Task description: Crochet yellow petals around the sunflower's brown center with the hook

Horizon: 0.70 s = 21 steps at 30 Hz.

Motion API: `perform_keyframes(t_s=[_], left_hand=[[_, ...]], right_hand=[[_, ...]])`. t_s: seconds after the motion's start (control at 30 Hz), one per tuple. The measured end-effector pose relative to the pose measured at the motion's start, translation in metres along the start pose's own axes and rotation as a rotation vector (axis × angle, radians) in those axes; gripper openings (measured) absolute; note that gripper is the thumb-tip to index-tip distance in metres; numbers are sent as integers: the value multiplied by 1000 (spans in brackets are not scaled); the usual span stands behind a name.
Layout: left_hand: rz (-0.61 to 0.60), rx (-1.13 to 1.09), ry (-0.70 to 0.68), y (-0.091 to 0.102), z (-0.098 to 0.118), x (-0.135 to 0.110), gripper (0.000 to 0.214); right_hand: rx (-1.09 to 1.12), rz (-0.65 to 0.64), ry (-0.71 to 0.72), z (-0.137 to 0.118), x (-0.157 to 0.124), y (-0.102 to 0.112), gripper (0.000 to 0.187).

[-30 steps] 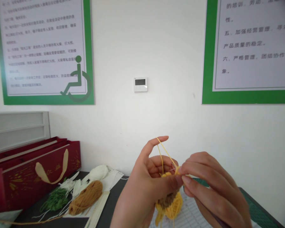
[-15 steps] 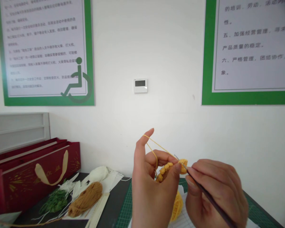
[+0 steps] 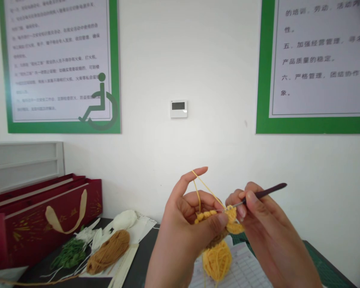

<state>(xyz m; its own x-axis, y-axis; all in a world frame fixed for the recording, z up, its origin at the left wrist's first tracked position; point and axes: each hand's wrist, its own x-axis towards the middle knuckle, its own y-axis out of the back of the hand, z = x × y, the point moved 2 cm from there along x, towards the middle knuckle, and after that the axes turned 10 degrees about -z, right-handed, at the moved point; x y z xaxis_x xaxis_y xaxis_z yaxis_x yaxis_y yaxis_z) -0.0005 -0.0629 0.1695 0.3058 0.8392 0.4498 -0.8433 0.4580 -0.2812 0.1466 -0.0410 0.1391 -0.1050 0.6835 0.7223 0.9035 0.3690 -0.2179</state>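
Observation:
My left hand (image 3: 189,224) pinches a small yellow and brown crochet piece (image 3: 233,220) between thumb and fingers. Its index finger is raised, and a yellow yarn strand (image 3: 208,189) loops over it and runs down to the piece. My right hand (image 3: 267,224) grips a crochet hook (image 3: 265,192) by its dark handle, which points up to the right. The hook's metal shaft meets the top edge of the piece; its tip is hard to make out among the stitches. Below the hands lies a ball of yellow yarn (image 3: 217,262).
Printed sheets (image 3: 243,266) lie under the yarn ball, over a green cutting mat (image 3: 324,264). To the left are a brown yarn skein (image 3: 108,251), green yarn (image 3: 68,254), white yarn (image 3: 124,220) and red gift bags (image 3: 48,216). A wall stands close behind the table.
My right hand has turned over, so the hook's handle swung from pointing down right to up right. The left hand has tilted to the right, and more of the yellow yarn ball shows.

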Motion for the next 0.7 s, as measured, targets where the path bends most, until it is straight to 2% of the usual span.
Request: perform_keyframes(t_s=[0.1,0.2,0.3,0.43,0.6,0.67,0.7], left_hand=[[10,-6,-10,-1,0,-1,81],[14,1,-19,-1,-1,-1,79],[26,47,-48,0,-3,0,74],[55,124,-87,2,-4,0,74],[48,85,-48,0,-3,-3,79],[46,43,-29,-1,-2,-4,85],[46,26,-28,-1,-2,-4,88]], right_hand=[[53,11,24,3,0,-5,27],[4,55,88,4,-1,-6,26],[-198,66,221,-1,-3,-3,18],[-521,13,436,-16,-10,2,11],[-884,-135,687,-30,-15,0,29],[-932,-183,752,-28,-14,-2,36],[-889,-179,756,-27,-13,-3,37]])
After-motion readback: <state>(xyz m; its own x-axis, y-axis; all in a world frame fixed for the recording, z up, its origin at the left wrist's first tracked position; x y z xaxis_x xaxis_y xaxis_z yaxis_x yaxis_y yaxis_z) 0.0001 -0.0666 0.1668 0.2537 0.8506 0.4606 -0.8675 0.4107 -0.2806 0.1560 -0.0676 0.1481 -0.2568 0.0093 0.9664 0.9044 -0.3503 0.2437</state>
